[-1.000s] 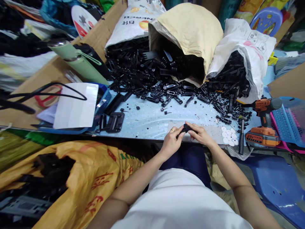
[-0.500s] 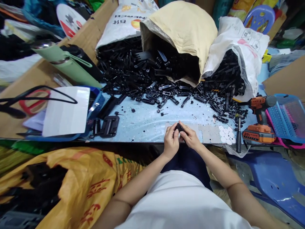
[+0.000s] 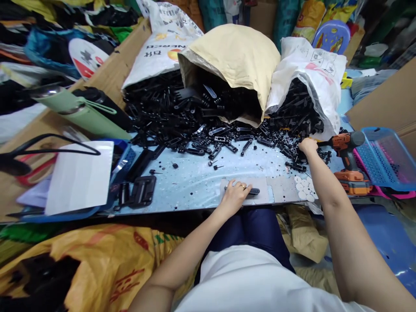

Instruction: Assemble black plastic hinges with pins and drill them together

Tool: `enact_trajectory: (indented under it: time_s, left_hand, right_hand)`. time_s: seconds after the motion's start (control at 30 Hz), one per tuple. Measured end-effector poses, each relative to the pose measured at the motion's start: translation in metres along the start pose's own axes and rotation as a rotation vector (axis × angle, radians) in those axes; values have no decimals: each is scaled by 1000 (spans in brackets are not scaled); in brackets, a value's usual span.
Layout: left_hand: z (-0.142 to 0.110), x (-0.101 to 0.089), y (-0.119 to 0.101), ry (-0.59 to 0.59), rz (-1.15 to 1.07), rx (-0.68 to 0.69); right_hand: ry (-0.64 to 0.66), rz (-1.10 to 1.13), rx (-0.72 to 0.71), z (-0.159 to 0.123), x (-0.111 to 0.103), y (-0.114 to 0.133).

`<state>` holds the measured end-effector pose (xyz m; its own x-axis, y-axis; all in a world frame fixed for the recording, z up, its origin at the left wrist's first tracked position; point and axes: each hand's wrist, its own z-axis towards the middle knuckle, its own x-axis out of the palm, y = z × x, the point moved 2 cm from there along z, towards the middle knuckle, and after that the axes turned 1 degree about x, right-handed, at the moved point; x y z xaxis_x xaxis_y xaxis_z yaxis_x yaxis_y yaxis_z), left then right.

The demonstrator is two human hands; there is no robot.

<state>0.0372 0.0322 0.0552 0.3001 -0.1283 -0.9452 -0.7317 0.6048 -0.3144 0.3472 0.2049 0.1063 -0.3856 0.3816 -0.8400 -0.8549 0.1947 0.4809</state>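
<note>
My left hand point(image 3: 236, 193) lies over a slim black plastic part point(image 3: 253, 191), its fingers curled onto it. The part rests flat on a grey board point(image 3: 261, 198) at the table's front edge, one end sticking out to the right. My right hand point(image 3: 308, 146) reaches forward into the loose metal pins and small black parts point(image 3: 287, 149), left of the cordless drill point(image 3: 349, 149). Its fingers are curled, and whatever they may hold is hidden. White round discs point(image 3: 305, 188) lie just left of my right forearm.
Three sacks, including a beige one point(image 3: 234, 56), spill black parts point(image 3: 159, 112) across the table's back. A blue basket point(image 3: 388, 160) stands far right. At left are a green flask point(image 3: 87, 112), a white card point(image 3: 79, 177) and a black block point(image 3: 143, 190). A yellow sack point(image 3: 107, 255) sits below.
My hands have parted. The black part, held up between both, now lies on the board under my left hand. My right hand has moved forward and right to the pins. The view has shifted slightly.
</note>
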Motion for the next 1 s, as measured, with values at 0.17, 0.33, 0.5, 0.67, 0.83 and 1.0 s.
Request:
enact_trajectory:
  time_s: [0.17, 0.33, 0.5, 0.67, 0.83, 1.0]
  left_hand:
    - [-12, -2, 7, -127, -193, -185]
    - [2, -9, 4, -313, -1150, -407]
    - [10, -12, -4, -424, -1563, -617]
    - [-3, -9, -16, -657, -1179, -576]
    - [-4, -11, 11, -339, -618, -325]
    - [1, -4, 21, 98, -333, -78]
  right_hand:
    - [50, -4, -201, -39, -18, 28]
    - [392, 349, -686, -155, -19, 71]
    - [774, 701, -609, -230, -8, 88]
    - [1070, 565, -212, -226, -7, 84]
    - [968, -63, -644, -211, -20, 74]
    - [962, -419, -789, -213, -10, 71]
